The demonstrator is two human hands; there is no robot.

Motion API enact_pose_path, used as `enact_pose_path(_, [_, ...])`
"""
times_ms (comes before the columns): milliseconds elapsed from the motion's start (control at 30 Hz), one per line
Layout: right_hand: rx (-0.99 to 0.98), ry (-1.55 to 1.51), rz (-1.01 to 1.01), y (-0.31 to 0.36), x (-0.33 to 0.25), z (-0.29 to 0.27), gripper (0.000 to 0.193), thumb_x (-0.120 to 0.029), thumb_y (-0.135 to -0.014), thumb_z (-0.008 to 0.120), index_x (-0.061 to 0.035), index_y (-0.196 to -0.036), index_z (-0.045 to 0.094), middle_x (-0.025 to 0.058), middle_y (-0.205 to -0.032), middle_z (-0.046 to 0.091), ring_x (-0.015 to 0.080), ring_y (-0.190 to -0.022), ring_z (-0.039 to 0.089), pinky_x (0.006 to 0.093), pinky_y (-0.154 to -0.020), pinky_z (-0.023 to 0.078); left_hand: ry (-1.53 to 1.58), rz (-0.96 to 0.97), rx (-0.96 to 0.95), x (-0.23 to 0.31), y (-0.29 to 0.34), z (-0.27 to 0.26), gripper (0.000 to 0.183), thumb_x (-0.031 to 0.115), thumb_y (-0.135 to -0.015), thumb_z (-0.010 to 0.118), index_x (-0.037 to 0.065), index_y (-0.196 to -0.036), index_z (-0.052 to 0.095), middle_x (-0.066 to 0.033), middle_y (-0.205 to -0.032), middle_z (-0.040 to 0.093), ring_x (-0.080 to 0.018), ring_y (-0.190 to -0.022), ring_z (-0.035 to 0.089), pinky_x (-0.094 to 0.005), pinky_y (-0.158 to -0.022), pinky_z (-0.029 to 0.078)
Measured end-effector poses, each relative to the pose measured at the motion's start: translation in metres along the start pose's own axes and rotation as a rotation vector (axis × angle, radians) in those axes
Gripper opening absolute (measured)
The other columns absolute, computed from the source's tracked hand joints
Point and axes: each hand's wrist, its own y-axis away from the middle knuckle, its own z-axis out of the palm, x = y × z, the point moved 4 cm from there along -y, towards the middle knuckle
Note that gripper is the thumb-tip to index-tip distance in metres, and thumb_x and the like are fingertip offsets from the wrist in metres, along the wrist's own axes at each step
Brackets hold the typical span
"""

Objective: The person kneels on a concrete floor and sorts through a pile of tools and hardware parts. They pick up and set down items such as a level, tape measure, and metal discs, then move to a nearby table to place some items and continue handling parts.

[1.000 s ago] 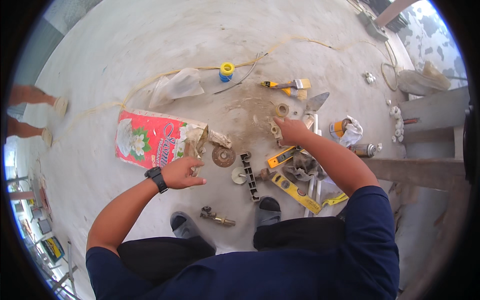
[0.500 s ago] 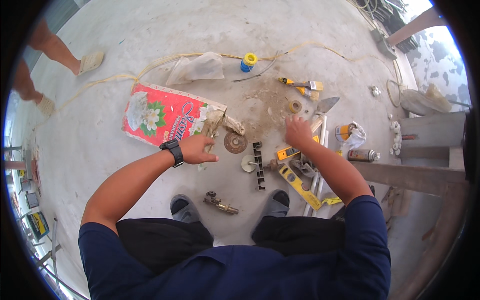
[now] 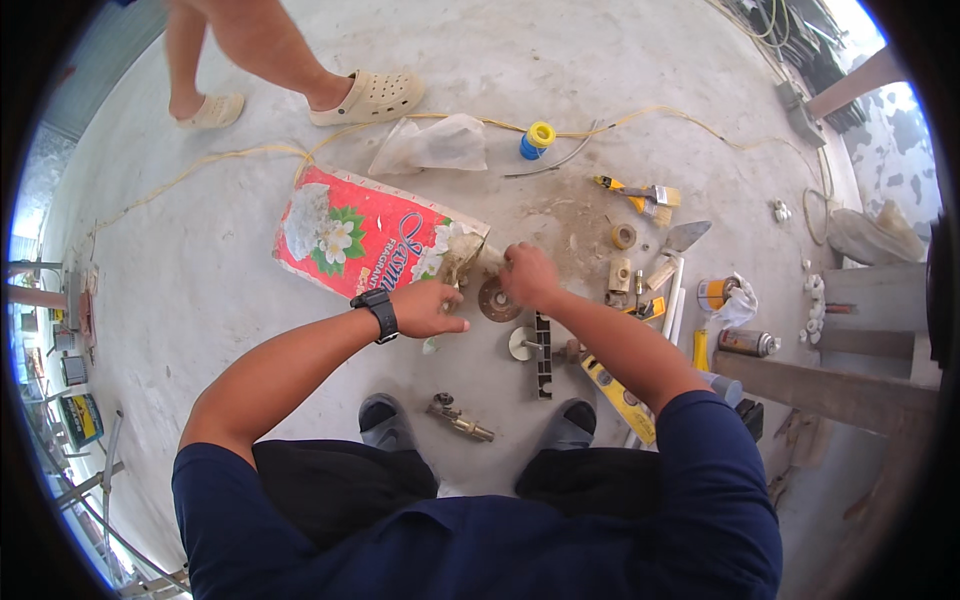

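head view, looking down on a grey concrete floor. lying flat in the middle, a red sack, rectangular, with white flowers and green leaves printed on it and a torn open mouth toward the right. left hand, with a black watch at the wrist, resting just at the sack mouth, fingers loosely curled, thumb out; cannot tell if pinching anything. right hand closed in a fist at the same torn mouth, gripping something pale there, hard to say what. just below this hand, touching or nearly, a rusty round disc. under it a white disc and a dark grey bar. near the feet, a brass valve. to the right, a yellow spirit level, a spray can, a small orange tin wrapped in white rag. farther up, a paintbrush, a blue and yellow spool, a clear plastic bag. at top left, another person's feet in beige clogs.
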Motion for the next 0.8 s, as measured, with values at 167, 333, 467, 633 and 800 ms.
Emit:
enact_pose_path(167, [-0.414, -0.848, 0.287, 0.001, 0.035, -0.039, 0.023, -0.027, -0.099, 0.066, -0.0055, -0.107, 0.068, 0.0031, -0.089, 0.065, 0.0181, -0.085, 0.066, 0.0339, -0.079, 0.055, -0.073, -0.074, 0.217, 0.01, -0.004, -0.014, 0.054, 0.046, -0.088, 0.075, 0.003, -0.12, 0.071, -0.0246, -0.12, 0.065, -0.0368, -0.113, 0.065, -0.0435, -0.093, 0.053])
enact_pose_path(333, [-0.396, -1.045, 0.072, 0.037, 0.02, -0.087, 0.023, -0.026, -0.105, 0.061, -0.0038, -0.102, 0.067, -0.0021, -0.086, 0.061, 0.0081, -0.08, 0.057, 0.0274, -0.075, 0.05, -0.198, -0.114, 0.487, 0.039, 0.001, -0.041, 0.039, 0.036, -0.086, 0.076, 0.007, -0.112, 0.073, -0.0214, -0.12, 0.059, -0.038, -0.109, 0.063, -0.0444, -0.088, 0.054])
enact_pose_path(467, [-0.296, -0.99, -0.017, 0.053, -0.008, -0.11, 0.022, -0.023, -0.104, 0.062, -0.0012, -0.107, 0.067, -0.0016, -0.091, 0.063, 0.0072, -0.081, 0.056, 0.0262, -0.077, 0.049, -0.059, -0.028, 0.575, 0.06, 0.003, -0.05, 0.044, 0.038, -0.085, 0.081, 0.005, -0.113, 0.073, -0.0167, -0.112, 0.064, -0.0269, -0.097, 0.066, -0.0375, -0.086, 0.054])
enact_pose_path(633, [-0.194, -1.003, -0.033, 0.066, -0.04, -0.125, 0.022, -0.019, -0.103, 0.065, 0.0001, -0.114, 0.067, -0.0001, -0.096, 0.066, 0.0072, -0.084, 0.056, 0.0259, -0.077, 0.048, 0.806, 0.153, 0.306, 0.068, -0.008, -0.043, 0.039, 0.031, -0.091, 0.081, 0.0, -0.113, 0.073, -0.0062, -0.103, 0.073, -0.0109, -0.088, 0.065, -0.028, -0.082, 0.053])
enact_pose_path(800, [-0.17, -0.993, 0.011, 0.062, -0.045, -0.119, 0.02, -0.017, -0.103, 0.064, -0.0015, -0.116, 0.066, -0.0001, -0.099, 0.067, 0.0084, -0.087, 0.059, 0.0273, -0.079, 0.05, 0.676, 0.063, 0.32, 0.059, -0.011, -0.045, 0.03, 0.025, -0.094, 0.078, -0.001, -0.109, 0.074, -0.0047, -0.096, 0.075, -0.0098, -0.088, 0.066, -0.0288, -0.081, 0.054])
